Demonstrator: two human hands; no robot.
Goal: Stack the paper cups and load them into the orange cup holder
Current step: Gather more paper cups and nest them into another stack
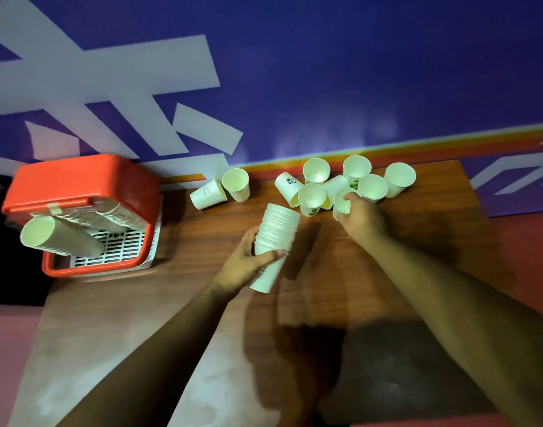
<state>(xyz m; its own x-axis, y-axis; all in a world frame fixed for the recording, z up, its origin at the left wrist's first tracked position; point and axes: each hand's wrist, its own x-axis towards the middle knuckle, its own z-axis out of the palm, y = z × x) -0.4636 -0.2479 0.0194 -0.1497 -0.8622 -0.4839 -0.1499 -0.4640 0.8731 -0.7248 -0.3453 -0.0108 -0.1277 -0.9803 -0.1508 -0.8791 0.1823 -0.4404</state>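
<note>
Two arms reach forward: left hand point(245, 266) grips a cup stack point(275, 241), right hand point(361, 218) pinches a loose cup point(341, 206)

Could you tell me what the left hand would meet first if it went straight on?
Likely the upright green-printed cup nearest it, struck by the stack the left hand grips; depth unclear.

The cups point(369, 186) are white outside and pale greenish cream inside. A few carry green dots near the base, and one lying cup point(290, 184) shows a small dark square print. The stack point(278, 232) is plain white, ringed with thin rim lines. The holder point(79, 180) is bright orange-red over a white slotted grid point(119, 246). The table point(418, 257) is brown wood grain. The wall point(356, 72) is deep violet-blue with white angular shapes and an orange-and-yellow stripe point(449, 146).
</note>
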